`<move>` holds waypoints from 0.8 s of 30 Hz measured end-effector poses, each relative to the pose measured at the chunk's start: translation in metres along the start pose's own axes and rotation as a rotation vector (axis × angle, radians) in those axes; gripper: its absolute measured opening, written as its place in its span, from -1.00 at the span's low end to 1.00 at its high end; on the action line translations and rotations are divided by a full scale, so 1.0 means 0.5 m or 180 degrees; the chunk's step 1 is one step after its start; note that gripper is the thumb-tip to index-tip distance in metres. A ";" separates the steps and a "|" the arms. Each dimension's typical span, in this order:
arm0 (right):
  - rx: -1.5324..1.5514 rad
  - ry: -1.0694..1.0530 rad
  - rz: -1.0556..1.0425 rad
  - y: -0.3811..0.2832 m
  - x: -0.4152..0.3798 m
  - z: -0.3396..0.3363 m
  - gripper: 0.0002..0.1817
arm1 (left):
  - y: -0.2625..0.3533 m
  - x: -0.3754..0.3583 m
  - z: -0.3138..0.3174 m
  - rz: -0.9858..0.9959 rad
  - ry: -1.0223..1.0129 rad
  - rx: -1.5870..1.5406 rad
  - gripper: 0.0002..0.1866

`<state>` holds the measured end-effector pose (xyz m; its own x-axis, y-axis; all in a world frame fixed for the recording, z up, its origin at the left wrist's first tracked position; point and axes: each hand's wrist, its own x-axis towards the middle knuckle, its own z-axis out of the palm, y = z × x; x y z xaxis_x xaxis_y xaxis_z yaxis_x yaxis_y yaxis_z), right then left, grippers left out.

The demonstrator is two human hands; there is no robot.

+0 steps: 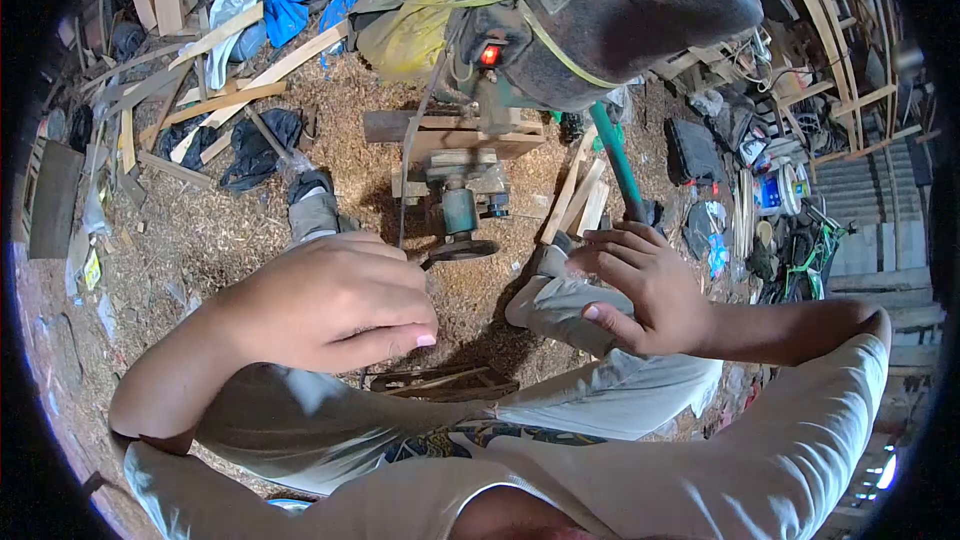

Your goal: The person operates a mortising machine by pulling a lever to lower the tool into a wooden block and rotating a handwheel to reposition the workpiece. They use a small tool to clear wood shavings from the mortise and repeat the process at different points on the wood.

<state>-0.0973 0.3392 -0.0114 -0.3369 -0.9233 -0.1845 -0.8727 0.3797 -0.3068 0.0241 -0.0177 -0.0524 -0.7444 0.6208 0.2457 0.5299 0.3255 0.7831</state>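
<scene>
My left hand (335,305) hangs just left of the vise's handwheel (463,251), its fingers curled together and the thumb laid along them. The palm faces away, and I cannot tell whether anything is in it. Fingers spread, my right hand (645,285) is open just below the dark lower end of a green lever (615,155). Between and beyond the hands stands a green machine vise (459,210). A wooden block (485,143) lies across it, under the head of a machine with a large dark motor (620,20). A red switch (490,55) glows on the machine.
Wood shavings (340,110) cover the ground. Offcuts (580,200) lie beside my right foot, and long boards (240,90) with a blue tarp (305,0) pile up at the upper left. A black case (697,152) and assorted clutter stand at the right.
</scene>
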 end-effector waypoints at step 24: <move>-0.0775 0.0877 0.0009 0.161 0.077 0.481 -0.17 | -0.018 -0.008 0.032 0.0005 -0.0396 0.0165 -0.79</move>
<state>-0.0956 0.3480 -0.2680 -0.3931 -0.9157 0.0835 -0.9190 0.3881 -0.0694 0.0290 -0.0116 -0.0694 -0.6892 0.7039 0.1718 0.5537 0.3588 0.7514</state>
